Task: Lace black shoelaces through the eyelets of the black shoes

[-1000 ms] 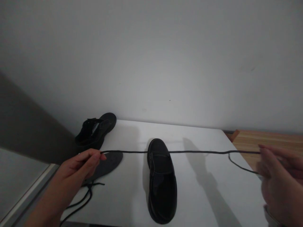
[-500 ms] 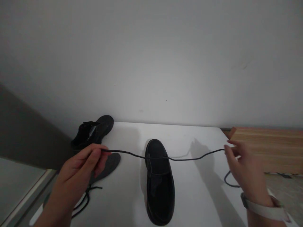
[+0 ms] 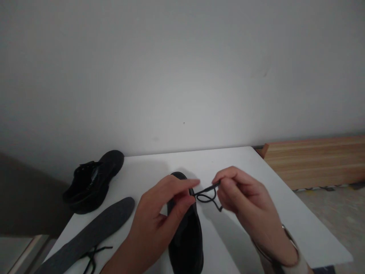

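A black slip-on style shoe [image 3: 186,238] stands upright on a white table, its toe toward the wall. My left hand [image 3: 162,209] covers the front part of the shoe, the thumb and slightly blurred forefinger apart at the right edge of its upper. A dark shoelace [image 3: 207,189] runs from that edge to my right hand [image 3: 246,199], which pinches it between thumb and forefinger. A loose loop of the lace hangs just below the pinch. What the other fingers of my left hand touch is hidden.
A second black shoe [image 3: 88,186] lies at the back left. Nearer are a grey insole [image 3: 97,228] and another dark lace [image 3: 92,255]. The white table [image 3: 285,220] meets the wall [image 3: 182,76]; a wooden board [image 3: 316,160] lies beyond its right edge.
My hands have come together from wide apart, where they stretched the lace across the shoe. My left hand has moved right onto the shoe; the lace now gathers at its right side.
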Demonstrator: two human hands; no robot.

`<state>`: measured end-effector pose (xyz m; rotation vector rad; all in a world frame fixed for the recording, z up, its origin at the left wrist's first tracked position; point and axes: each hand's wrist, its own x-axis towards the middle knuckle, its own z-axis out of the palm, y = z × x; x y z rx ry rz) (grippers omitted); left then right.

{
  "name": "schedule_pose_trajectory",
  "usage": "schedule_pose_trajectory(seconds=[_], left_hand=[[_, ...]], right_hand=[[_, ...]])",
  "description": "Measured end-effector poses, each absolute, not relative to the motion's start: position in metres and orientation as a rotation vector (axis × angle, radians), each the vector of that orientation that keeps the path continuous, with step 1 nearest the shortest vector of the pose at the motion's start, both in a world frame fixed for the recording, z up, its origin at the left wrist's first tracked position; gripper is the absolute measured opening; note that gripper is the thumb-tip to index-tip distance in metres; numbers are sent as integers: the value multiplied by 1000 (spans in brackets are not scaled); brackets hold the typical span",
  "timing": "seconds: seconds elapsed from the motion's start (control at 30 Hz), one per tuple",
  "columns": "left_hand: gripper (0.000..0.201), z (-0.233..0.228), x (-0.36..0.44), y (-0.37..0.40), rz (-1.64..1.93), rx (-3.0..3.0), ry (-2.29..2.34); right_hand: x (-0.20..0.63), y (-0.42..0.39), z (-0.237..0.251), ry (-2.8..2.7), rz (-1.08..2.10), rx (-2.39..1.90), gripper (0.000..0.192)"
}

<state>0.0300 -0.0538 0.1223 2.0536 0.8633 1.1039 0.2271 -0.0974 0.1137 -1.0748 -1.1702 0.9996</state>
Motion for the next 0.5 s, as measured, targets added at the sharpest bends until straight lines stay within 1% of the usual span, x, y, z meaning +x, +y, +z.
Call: schedule_pose_trajectory(seconds=[0.07,0.13,0.17,0.23,0.33,0.5], left_hand=[[21,109,30,-45,1054,2000,1009],[16,93,31,-36,908,1984,1123],[13,84,31,-31,818,2004,1143],[13,68,33,-24,672,2078,1139],[16,52,39,-19,549,2184,1160],[18,48,46,-18,457,2257,1255]], right_hand=[[243,-86,109,-1005,766,-1114,22],[255,-76,99,-937,549,-1168,18],[259,-72,92,-941,498,-1207,17],[260,-67,74,-997,551,-1292,18],[249,-63,42,-1040,777,-1342,25],[232,-66,8,-858,1026,-1303,35]])
